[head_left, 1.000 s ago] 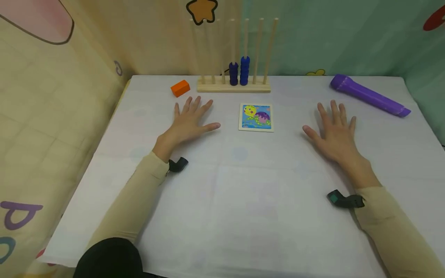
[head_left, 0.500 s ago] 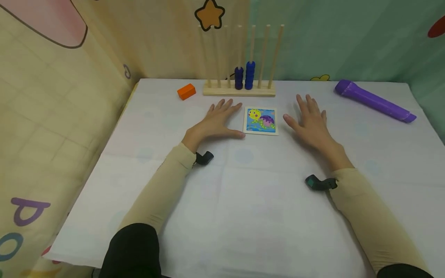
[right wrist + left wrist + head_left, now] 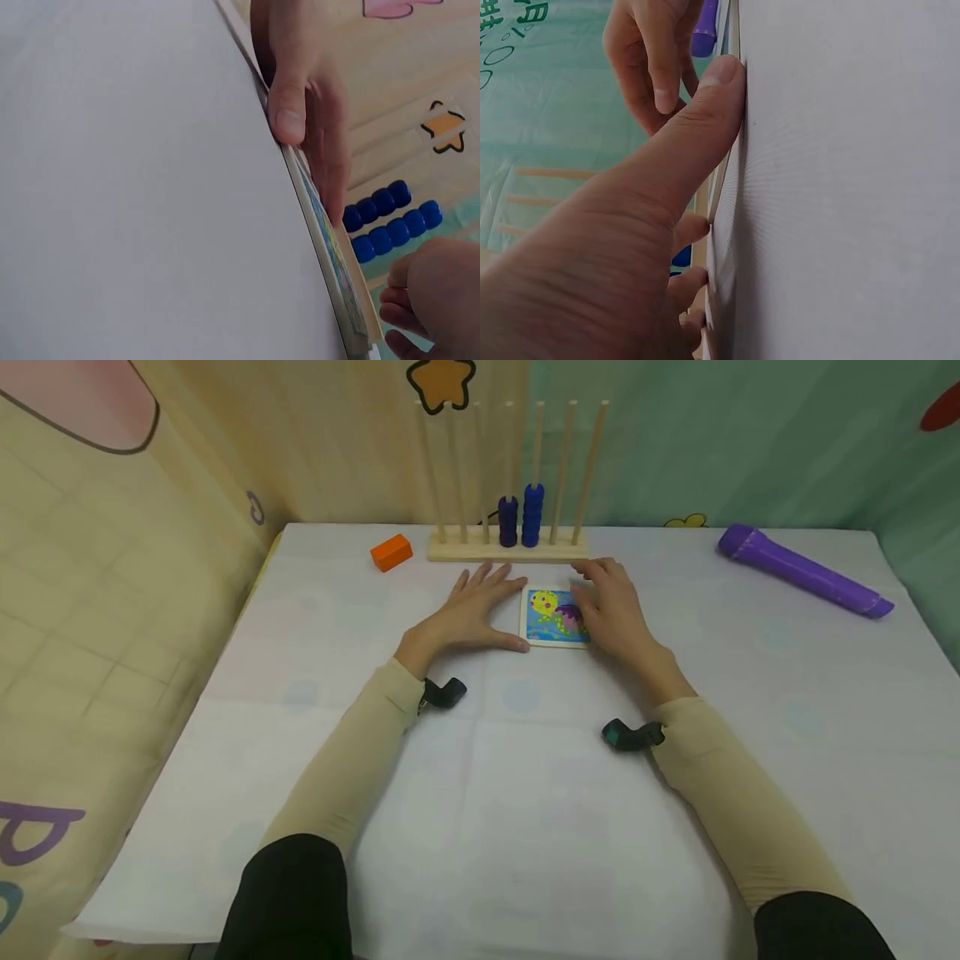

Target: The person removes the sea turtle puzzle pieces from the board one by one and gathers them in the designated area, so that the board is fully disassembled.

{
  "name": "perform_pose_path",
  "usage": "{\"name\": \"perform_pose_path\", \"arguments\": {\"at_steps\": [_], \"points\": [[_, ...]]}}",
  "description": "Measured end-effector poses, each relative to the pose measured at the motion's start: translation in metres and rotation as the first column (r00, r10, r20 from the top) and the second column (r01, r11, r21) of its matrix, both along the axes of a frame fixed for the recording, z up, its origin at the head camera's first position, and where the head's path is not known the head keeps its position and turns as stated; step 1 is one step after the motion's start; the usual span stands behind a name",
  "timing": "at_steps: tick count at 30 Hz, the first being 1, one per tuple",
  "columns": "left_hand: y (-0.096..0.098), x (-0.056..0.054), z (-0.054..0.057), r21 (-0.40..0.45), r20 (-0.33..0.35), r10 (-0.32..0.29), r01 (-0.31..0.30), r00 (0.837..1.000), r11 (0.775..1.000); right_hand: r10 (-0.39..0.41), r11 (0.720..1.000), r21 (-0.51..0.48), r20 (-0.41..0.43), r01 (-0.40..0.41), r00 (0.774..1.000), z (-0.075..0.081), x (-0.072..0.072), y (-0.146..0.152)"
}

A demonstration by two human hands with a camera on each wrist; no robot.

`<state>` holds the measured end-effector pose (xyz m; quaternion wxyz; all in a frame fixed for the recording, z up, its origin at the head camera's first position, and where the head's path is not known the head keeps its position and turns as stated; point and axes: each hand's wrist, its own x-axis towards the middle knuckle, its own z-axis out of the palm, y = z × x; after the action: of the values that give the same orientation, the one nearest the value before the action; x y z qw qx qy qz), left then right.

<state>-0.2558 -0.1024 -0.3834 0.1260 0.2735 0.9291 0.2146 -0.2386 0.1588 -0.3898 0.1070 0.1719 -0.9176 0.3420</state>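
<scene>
A square picture board with a yellow and purple turtle [image 3: 553, 617] lies flat on the white table between my hands. My left hand [image 3: 471, 614] spreads beside its left edge, fingers straight. In the left wrist view the left thumb [image 3: 709, 94] lies at the board's edge; in the head view its tip is at the lower left corner. Loosely bent, my right hand [image 3: 617, 614] is over the board's right part and covers that side. In the right wrist view the right hand's fingers [image 3: 397, 307] appear slightly above the board and grip nothing visible.
Just behind the board stands a wooden bead rack [image 3: 506, 552] with upright pegs and blue beads [image 3: 533, 516] on two of them. An orange block [image 3: 392, 552] lies to its left. A purple flashlight-shaped object [image 3: 806, 571] lies at the back right of the table [image 3: 510, 827].
Both hands have come inward to the turtle board. The left hand reached its left side first and stayed; the right hand has since moved left over its right side.
</scene>
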Motion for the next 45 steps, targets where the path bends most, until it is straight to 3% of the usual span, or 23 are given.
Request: {"name": "perform_pose_path", "arguments": {"at_steps": [4,10,15,25,36,45], "points": [[0.003,-0.004,-0.004,0.008,-0.016,-0.008,0.008,1.000,1.000,0.027,0.995,-0.092,-0.023,-0.029,0.999,0.001,-0.006,-0.016],[0.006,-0.003,-0.012,0.001,-0.032,-0.008,0.008,0.999,1.000,0.038,0.991,-0.126,-0.025,-0.041,0.999,-0.002,-0.009,-0.028],[0.008,-0.002,-0.013,0.015,-0.055,-0.014,0.015,0.998,1.000,0.076,0.993,-0.089,-0.039,-0.079,0.996,-0.010,-0.009,-0.030],[0.005,0.000,-0.015,0.004,-0.072,-0.008,0.009,0.997,1.000,0.065,0.997,-0.032,-0.028,-0.065,0.998,-0.024,-0.009,-0.034],[0.002,-0.002,-0.010,-0.005,-0.079,-0.007,0.007,0.997,1.000,0.050,0.998,0.042,0.009,-0.050,0.999,-0.017,-0.012,-0.041],[-0.002,-0.004,-0.012,-0.003,-0.086,0.007,-0.008,0.996,1.000,0.070,0.993,0.096,-0.016,-0.068,0.997,-0.017,-0.019,-0.046]]}}
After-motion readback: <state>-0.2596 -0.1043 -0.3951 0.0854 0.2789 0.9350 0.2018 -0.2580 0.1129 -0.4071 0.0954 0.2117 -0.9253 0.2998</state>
